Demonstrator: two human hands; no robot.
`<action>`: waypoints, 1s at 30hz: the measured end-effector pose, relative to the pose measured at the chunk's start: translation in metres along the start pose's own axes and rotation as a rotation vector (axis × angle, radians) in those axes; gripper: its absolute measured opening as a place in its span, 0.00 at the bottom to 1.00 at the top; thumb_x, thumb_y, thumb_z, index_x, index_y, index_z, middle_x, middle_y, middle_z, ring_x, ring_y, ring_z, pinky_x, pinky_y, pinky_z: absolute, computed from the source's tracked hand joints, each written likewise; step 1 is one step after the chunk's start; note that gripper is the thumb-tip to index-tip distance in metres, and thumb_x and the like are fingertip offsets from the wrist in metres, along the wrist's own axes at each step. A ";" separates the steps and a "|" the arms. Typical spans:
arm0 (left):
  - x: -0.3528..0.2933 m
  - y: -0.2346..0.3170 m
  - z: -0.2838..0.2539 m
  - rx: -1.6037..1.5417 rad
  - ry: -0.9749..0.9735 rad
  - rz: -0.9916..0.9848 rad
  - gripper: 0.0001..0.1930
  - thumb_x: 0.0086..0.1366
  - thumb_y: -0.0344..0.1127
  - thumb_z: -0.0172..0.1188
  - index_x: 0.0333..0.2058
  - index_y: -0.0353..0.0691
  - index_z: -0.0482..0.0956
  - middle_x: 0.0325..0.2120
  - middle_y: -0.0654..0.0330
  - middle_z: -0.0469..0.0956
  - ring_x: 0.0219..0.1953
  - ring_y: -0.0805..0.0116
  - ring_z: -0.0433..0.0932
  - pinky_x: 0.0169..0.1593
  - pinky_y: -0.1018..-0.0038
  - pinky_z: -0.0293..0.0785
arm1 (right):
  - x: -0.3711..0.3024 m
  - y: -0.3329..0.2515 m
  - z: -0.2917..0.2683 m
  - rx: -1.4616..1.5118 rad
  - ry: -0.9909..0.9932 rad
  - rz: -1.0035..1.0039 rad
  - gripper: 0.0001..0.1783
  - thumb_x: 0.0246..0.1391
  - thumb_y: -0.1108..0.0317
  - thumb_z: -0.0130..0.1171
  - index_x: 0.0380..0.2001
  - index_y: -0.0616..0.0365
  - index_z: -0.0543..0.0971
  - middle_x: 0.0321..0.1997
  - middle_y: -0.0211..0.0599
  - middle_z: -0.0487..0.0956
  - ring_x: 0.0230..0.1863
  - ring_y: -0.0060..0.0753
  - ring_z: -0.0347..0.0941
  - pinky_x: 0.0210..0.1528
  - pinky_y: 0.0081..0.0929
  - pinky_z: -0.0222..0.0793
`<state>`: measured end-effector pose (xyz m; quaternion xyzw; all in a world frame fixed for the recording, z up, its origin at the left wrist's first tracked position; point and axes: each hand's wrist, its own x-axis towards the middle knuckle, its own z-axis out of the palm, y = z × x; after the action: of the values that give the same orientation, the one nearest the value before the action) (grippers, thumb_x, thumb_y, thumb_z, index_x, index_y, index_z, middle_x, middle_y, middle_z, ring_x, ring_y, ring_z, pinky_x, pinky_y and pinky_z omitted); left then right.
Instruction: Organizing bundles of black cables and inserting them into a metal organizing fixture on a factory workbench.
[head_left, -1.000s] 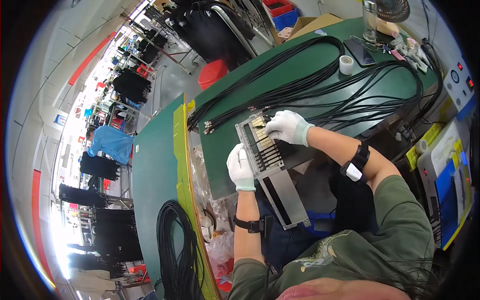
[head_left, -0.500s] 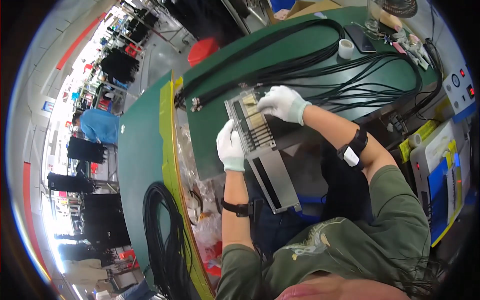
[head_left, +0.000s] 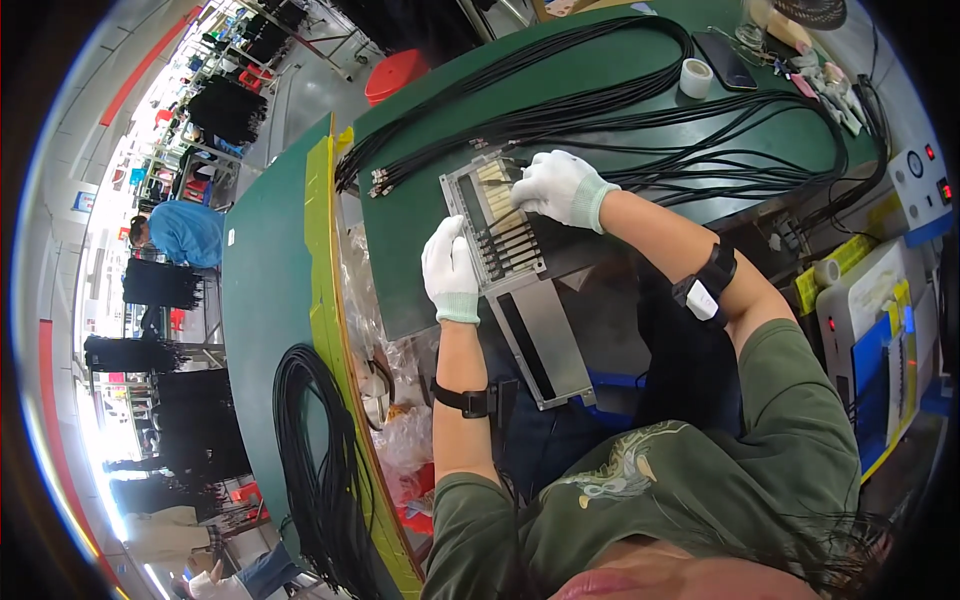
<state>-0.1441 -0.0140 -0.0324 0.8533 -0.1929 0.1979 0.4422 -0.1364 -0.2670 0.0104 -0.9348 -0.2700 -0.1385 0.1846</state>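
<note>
A long metal fixture lies tilted over the near edge of the green table, its lower half jutting out toward me. Several black cable ends sit side by side in its slots, and pale slots show farther up. My left hand, in a white glove, is closed against the fixture's left edge. My right hand, gloved too, is over the fixture's upper right side, fingers pinched together on a black cable that lies across the slots. The fingertips partly hide that cable's end.
Bundled black cables loop across the green table. A white tape roll and a phone lie at the far right. Another cable coil rests on the left table. A machine with a gauge stands at right.
The whole scene has shifted slightly up and left in view. Both hands keep their places at the fixture, the right fingers staying by the slots.
</note>
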 end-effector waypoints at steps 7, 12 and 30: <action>0.000 -0.005 -0.002 -0.042 -0.031 -0.054 0.14 0.68 0.29 0.53 0.49 0.35 0.81 0.50 0.49 0.80 0.55 0.58 0.77 0.62 0.67 0.68 | 0.002 -0.006 0.003 -0.050 -0.006 -0.022 0.06 0.52 0.58 0.64 0.32 0.43 0.82 0.30 0.27 0.79 0.41 0.38 0.75 0.45 0.37 0.70; 0.004 0.026 0.005 0.264 -0.127 0.137 0.16 0.65 0.39 0.60 0.51 0.49 0.83 0.58 0.46 0.73 0.62 0.45 0.67 0.66 0.59 0.61 | 0.002 -0.008 0.009 -0.073 -0.055 -0.006 0.06 0.51 0.58 0.63 0.31 0.44 0.82 0.32 0.29 0.81 0.43 0.38 0.75 0.46 0.38 0.70; 0.004 0.018 0.008 -0.170 0.032 -0.050 0.08 0.65 0.35 0.63 0.37 0.35 0.82 0.51 0.47 0.78 0.57 0.55 0.73 0.62 0.64 0.66 | 0.004 0.013 -0.002 0.080 0.103 0.009 0.09 0.45 0.57 0.68 0.29 0.46 0.82 0.34 0.29 0.79 0.42 0.40 0.73 0.47 0.39 0.69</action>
<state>-0.1480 -0.0310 -0.0221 0.8138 -0.1805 0.1835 0.5210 -0.1261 -0.2765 0.0105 -0.9195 -0.2613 -0.1748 0.2360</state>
